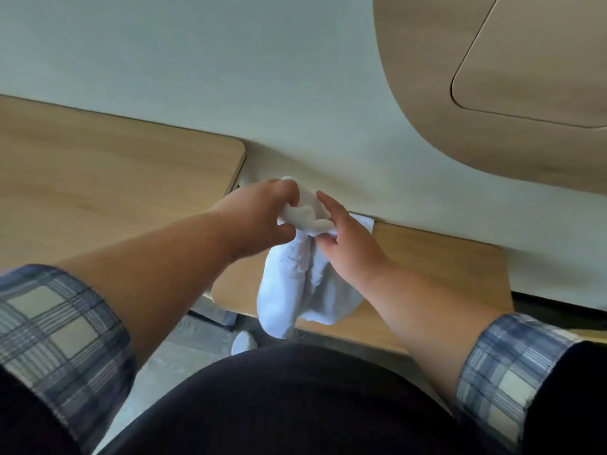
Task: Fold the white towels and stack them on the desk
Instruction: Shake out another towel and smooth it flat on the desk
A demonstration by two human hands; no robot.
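The white towel is soft and crumpled, bunched into a thick rope of folds with a rumpled wad at its top. Its long axis runs from the bench's far edge toward the near edge. The loose end hangs past the near edge of the bench, close to its near left corner. The left hand has its fingers curled round the wad. The right hand grips it from the right, and the towel's body trails below both hands.
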